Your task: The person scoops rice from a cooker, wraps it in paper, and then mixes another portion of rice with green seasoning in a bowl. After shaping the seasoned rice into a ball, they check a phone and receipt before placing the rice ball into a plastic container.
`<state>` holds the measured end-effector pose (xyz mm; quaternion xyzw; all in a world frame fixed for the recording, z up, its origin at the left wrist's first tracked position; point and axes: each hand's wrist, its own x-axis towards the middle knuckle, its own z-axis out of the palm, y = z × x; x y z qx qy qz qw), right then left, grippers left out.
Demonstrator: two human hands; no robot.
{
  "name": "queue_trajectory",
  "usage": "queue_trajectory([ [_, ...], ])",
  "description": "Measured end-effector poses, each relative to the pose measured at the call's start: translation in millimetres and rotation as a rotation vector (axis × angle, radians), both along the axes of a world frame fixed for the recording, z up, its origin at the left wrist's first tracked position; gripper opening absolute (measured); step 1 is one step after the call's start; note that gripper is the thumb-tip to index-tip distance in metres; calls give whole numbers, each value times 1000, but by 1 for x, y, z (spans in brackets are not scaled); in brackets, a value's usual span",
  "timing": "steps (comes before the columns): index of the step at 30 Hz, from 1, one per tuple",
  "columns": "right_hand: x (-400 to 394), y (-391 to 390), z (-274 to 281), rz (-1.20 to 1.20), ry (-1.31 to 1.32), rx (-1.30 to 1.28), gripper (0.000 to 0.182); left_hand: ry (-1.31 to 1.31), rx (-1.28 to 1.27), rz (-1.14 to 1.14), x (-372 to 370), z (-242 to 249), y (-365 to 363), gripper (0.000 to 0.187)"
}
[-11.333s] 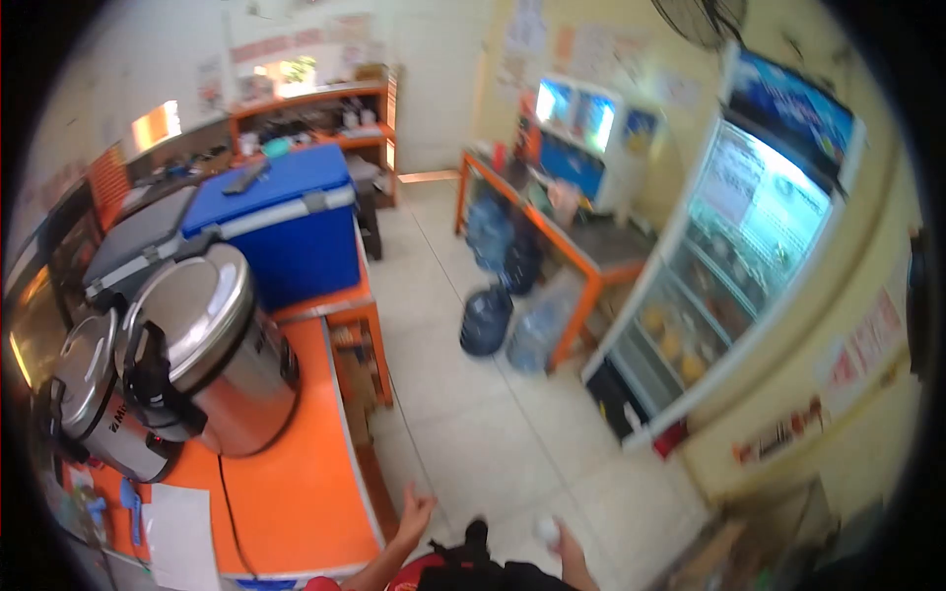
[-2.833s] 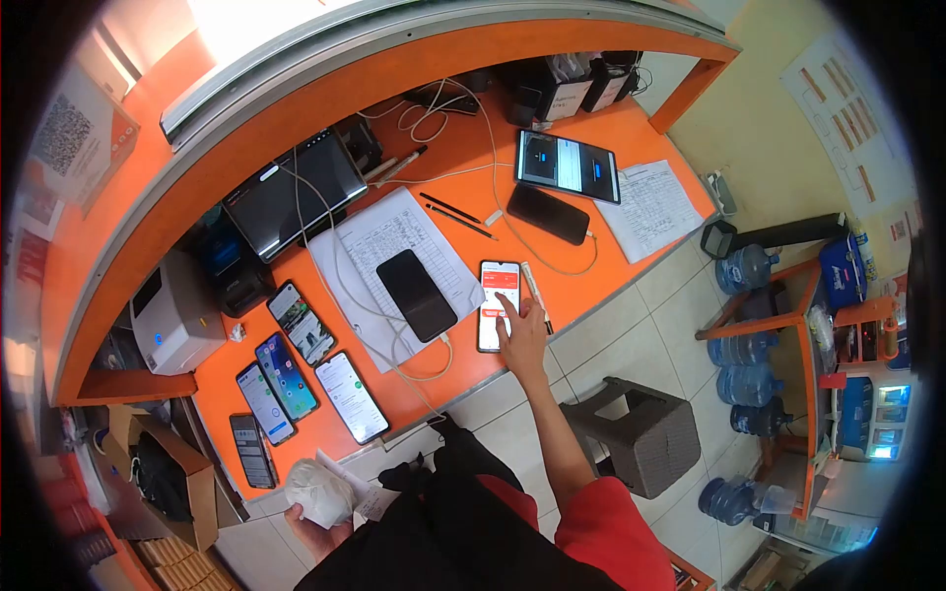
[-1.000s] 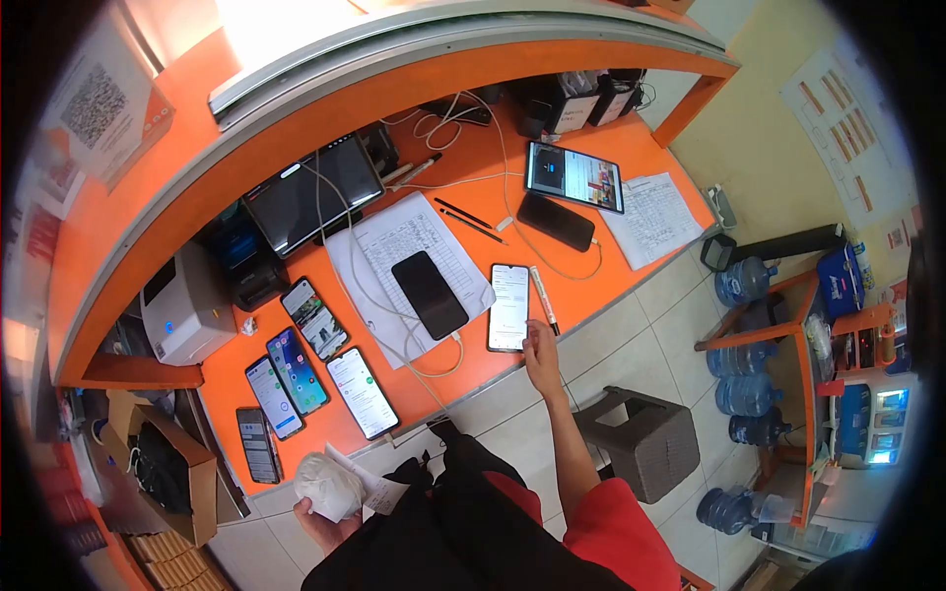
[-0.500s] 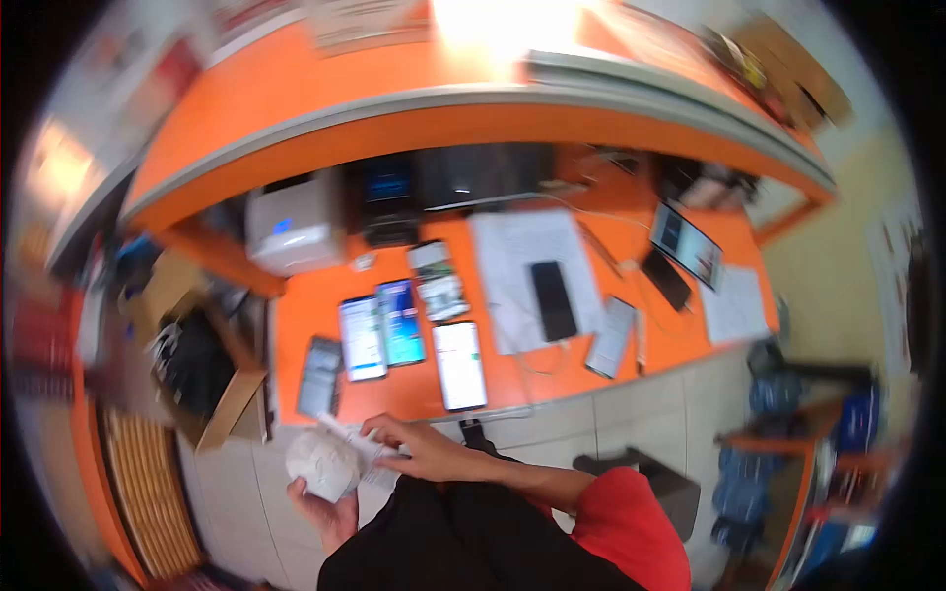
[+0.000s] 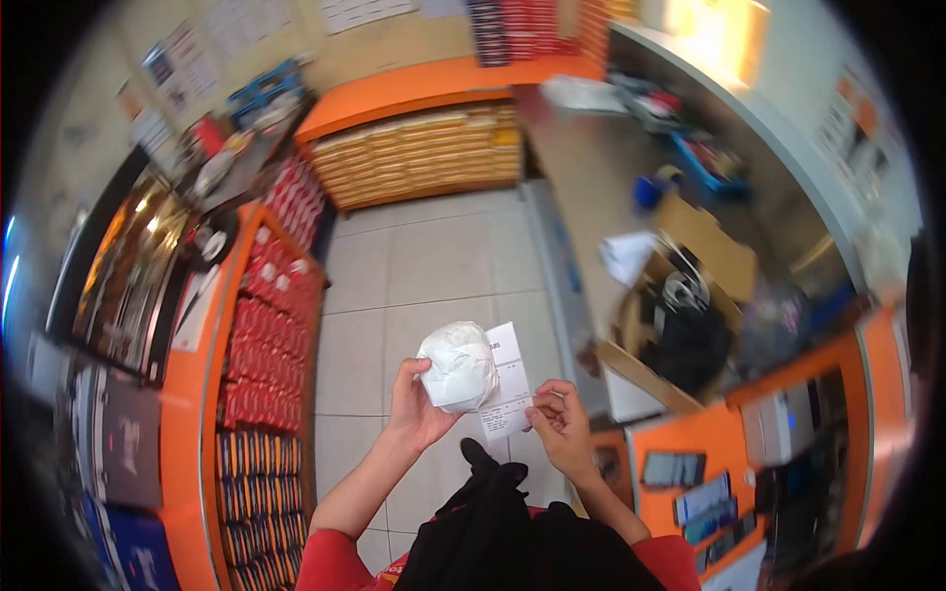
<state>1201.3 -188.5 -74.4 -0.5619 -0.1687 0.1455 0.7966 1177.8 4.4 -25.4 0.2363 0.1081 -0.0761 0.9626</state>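
My left hand (image 5: pixel 416 412) grips a white wrapped bundle (image 5: pixel 458 365) held up in front of me over the tiled floor. A white printed receipt (image 5: pixel 506 391) sticks out from behind the bundle to the right. My right hand (image 5: pixel 559 426) pinches the receipt's lower right edge between thumb and fingers. Both hands are close together at chest height, above a black bag or garment (image 5: pixel 485 483) on my front.
An orange shelf unit (image 5: pixel 258 389) with red and dark boxes runs along the left. An open cardboard box (image 5: pixel 682 320) with dark items stands at the right. The orange counter (image 5: pixel 690 448) with several phones (image 5: pixel 673 469) lies at lower right. Shelves of tan boxes (image 5: pixel 424 156) stand ahead.
I have turned away from the phone counter, which is now at lower right. My right hand left the phone and now holds the receipt beside the bundle, which my left hand raised.
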Motion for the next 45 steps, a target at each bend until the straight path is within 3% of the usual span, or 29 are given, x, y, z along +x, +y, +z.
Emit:
queue_trajectory([
  [5,57,135,8,177,-148,-193,24,-4,10,279,3,3,122,65],
  [11,123,269,4,366,-205,-229,26,-105,-133,514,22,-16,233,66],
  [20,264,453,-17,443,-224,-243,24,-159,-95,647,147,-49,407,62],
  [22,305,496,-10,508,-232,-268,29,-95,-72,709,186,-46,439,60],
  [25,364,563,-10,820,-292,-310,41,30,-82,830,231,-51,491,59],
  [29,421,665,-5,925,-316,-316,41,68,-147,1009,262,-66,562,57],
  [31,453,722,0,1000,-530,-323,41,102,-119,1128,270,-66,600,56],
  [34,500,819,4,1091,-638,-361,42,91,-118,1266,278,-89,672,57],
  [37,551,942,1,1085,-779,-280,43,91,14,1351,303,-120,786,52],
  [39,573,999,8,1067,-804,-265,42,267,51,1467,327,-140,846,46],
  [42,621,1100,12,1025,-890,-227,38,260,121,1463,371,-152,932,44],
  [45,676,1217,-35,989,-591,-299,35,375,77,1462,423,-133,993,44],
])
